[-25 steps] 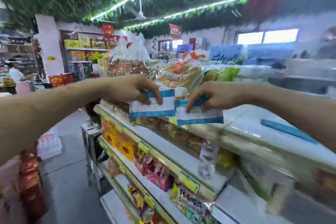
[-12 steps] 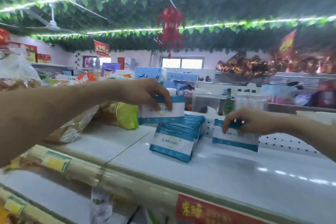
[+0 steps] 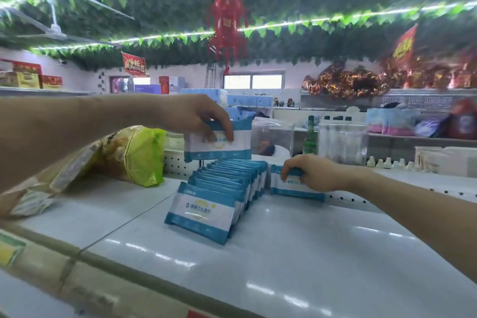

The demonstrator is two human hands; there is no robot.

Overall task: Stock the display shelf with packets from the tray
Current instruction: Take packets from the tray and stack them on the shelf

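Note:
A row of several blue-and-white packets point(image 3: 206, 210) leans front to back on the white top shelf point(image 3: 296, 253). My left hand point(image 3: 196, 116) grips one such packet point(image 3: 222, 144) by its top edge and holds it in the air just above the back of the row. My right hand point(image 3: 307, 171) grips a second packet point(image 3: 294, 187), which stands on the shelf right of the row, against the perforated back panel. No tray is in view.
A yellow-green snack bag point(image 3: 139, 155) and a clear bag of baked goods point(image 3: 51, 183) lie on the shelf at left. Behind the shelf stand a green bottle point(image 3: 309, 137), clear plastic packs point(image 3: 342, 142) and tissue packs point(image 3: 392, 124). A red lantern point(image 3: 228, 26) hangs overhead.
The view has swung from the shelf's left end to the packet row. Both hands carried their packets over: the left one now hovers above the row, the right one stands on the shelf.

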